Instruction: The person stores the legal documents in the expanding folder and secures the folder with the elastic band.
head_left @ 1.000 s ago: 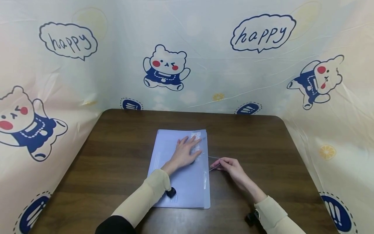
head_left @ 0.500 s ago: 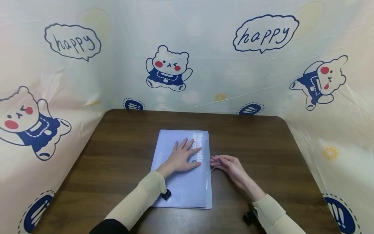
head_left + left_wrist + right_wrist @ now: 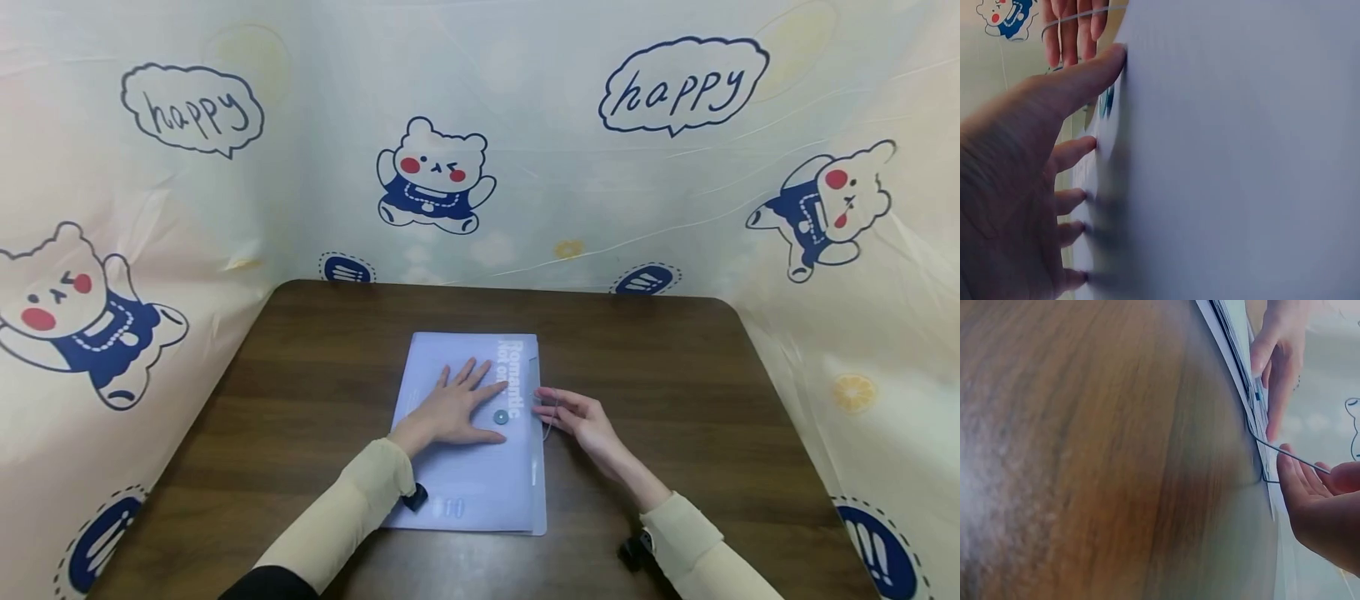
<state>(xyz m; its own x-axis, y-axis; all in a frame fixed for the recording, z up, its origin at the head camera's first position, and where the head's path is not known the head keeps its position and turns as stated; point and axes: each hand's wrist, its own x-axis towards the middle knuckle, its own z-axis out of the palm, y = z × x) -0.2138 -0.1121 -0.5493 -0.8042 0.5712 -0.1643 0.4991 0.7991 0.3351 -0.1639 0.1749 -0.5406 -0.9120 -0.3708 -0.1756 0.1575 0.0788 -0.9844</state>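
A lavender document folder (image 3: 480, 492) lies flat on the table, white lettering along its right side. My left hand (image 3: 450, 412) rests on its cover with fingers spread and straight, just left of a small round grey-green button (image 3: 501, 417). At the folder's right edge, my right hand (image 3: 581, 421) holds a thin grey cord (image 3: 1297, 456) that loops out from that edge. The right wrist view shows the cord running to the thumb and fingers. In the left wrist view, the cord crosses the right fingers (image 3: 1066, 37), which are nearly straight.
The brown wooden table (image 3: 315, 383) has rounded far corners. A pale curtain (image 3: 540, 192) printed with cartoon bears and the word "happy" hangs behind it and at both sides. Dark devices (image 3: 636, 552) are worn at both wrists.
My left hand has slid left and toward me over the cover, uncovering the lettering and the button. My right hand has moved slightly left with the cord, its fingertips reaching the folder's edge.
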